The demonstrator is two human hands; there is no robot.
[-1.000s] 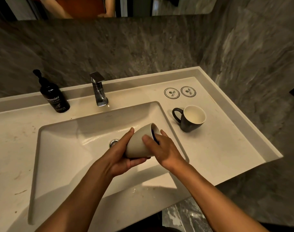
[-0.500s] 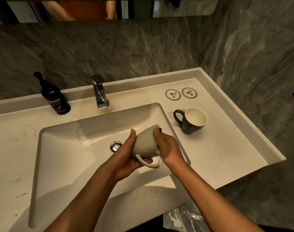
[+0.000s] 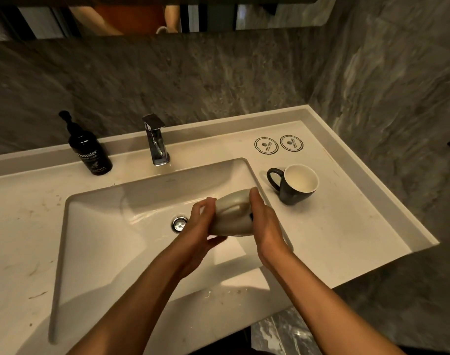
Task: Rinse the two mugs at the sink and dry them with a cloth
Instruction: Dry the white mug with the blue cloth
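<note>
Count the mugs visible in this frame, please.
2. A cream mug lies on its side between both hands over the basin; a black mug stands upright on the counter, right of the sink. None seem hidden.

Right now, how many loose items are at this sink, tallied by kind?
Mugs: 2, the cream mug held over the basin by the left hand and right hand, and the black mug on the counter.
Soap bottles: 1.
Round coasters: 2.
Total: 5.
</note>
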